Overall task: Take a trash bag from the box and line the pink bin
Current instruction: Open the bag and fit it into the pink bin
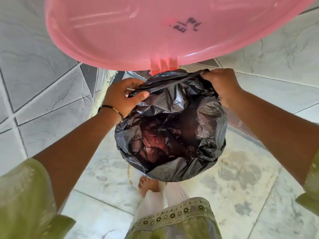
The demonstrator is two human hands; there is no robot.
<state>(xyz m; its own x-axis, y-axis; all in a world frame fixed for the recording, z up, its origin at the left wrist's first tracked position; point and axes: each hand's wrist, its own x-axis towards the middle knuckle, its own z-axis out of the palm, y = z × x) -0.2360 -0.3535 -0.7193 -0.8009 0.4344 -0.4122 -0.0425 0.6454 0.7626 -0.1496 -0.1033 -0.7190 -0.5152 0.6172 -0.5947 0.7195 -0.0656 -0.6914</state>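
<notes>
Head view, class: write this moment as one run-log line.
step: stretching black bag over bin rim | left hand: grips bag edge | right hand: grips bag edge | pink lid: raised | near rim: covered

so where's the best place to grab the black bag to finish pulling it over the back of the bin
Take the trash bag by its loose far hem beside the hinge, one pinch on each side, as the left hand and right hand do. Come from above and outside. The near rim already looks wrapped; only the back edge is slack and bunched.
</notes>
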